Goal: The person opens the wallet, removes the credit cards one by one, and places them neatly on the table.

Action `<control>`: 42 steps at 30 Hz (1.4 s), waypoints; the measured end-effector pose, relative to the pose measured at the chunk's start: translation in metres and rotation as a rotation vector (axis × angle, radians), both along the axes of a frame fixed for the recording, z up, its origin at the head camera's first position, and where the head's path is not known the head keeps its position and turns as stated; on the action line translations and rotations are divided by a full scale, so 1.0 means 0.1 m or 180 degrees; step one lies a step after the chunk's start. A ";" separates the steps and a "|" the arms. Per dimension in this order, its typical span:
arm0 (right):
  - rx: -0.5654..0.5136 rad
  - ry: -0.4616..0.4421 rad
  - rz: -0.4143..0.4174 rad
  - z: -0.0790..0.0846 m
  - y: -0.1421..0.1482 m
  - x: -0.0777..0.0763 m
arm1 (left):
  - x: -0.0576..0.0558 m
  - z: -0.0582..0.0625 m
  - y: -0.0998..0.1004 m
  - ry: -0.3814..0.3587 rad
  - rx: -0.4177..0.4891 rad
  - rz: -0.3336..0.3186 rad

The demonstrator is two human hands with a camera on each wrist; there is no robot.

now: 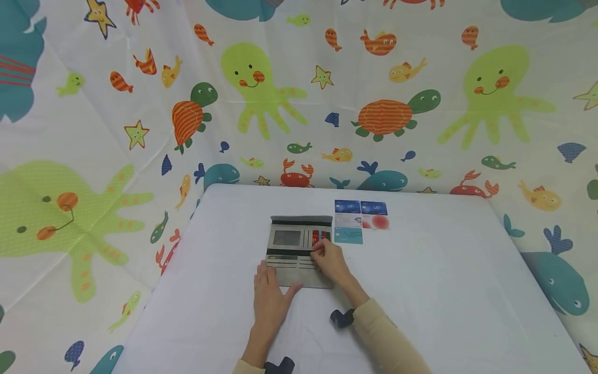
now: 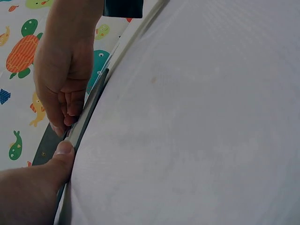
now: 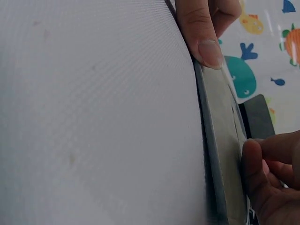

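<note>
A grey wallet [image 1: 299, 278] lies unfolded on the white table, with a dark flap [image 1: 299, 219] along its far edge. Its upper half has a clear window [image 1: 287, 238] and red cards [image 1: 315, 237]; slots cross the lower half. My left hand [image 1: 271, 301] rests with straight fingers on the wallet's near left side, thumb [image 2: 64, 149] at the near edge. At the slots just below the red cards, my right hand [image 1: 334, 262] has curled fingers, with thumb and fingertips pinching what looks like a card's edge, mostly hidden by the fingers.
Right of the wallet lie several cards in two columns: two blue cards [image 1: 347, 206] at the top, a pale card [image 1: 348, 221], a card with a red circle [image 1: 375, 222] and a teal card [image 1: 348, 236]. Behind the table hangs a sea-animal curtain [image 1: 280, 156].
</note>
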State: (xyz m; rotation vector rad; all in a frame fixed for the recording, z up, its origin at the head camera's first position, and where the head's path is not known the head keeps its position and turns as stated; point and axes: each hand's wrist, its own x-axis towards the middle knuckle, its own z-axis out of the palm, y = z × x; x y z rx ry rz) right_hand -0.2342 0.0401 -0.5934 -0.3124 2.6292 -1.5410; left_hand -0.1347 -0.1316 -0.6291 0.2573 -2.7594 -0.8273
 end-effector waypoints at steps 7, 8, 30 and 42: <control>0.0067 -0.0013 0.0289 0.00 -0.11 0.02 | 0.00 0.01 0.00 0.0014 -0.0015 -0.0022; 0.0088 0.0000 0.0320 -0.01 -0.13 0.02 | 0.00 0.01 0.00 0.0007 -0.0021 -0.0022; 0.0828 0.0449 0.0440 0.01 -0.27 0.02 | -0.01 0.02 0.01 0.0038 -0.0103 0.0006; 0.1189 0.0415 0.0539 0.02 -0.34 -0.01 | 0.00 0.03 0.01 0.0078 -0.0079 -0.0017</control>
